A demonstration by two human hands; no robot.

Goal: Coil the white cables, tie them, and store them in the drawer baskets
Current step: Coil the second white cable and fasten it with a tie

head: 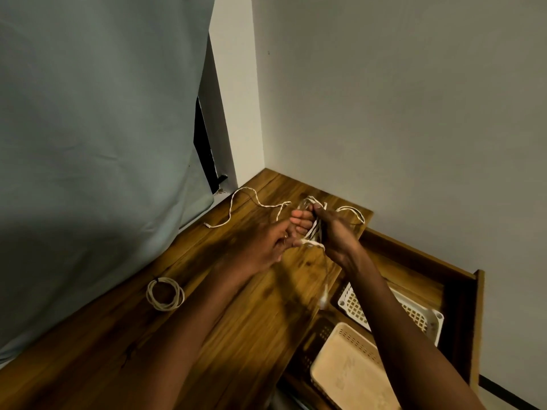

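Observation:
Over the far end of the wooden table [225, 335], my right hand [334, 232] grips a bundle of white cable loops [314, 232]. My left hand [278, 241] is right beside it, fingers partly curled, pinching a strand at the bundle's lower end. A blurred cable end [324, 297] dangles below the hands. A loose braided white cable [236, 211] lies on the table toward the far left. A tied white coil [165, 293] rests on the table near the left. The open drawer [461, 291] on the right holds a white basket [355, 309] and a beige basket [352, 368].
A grey-green curtain [97, 143] hangs along the table's left side. White walls close the corner behind the table. A dark basket [321, 335] sits partly hidden beside the beige one in the drawer.

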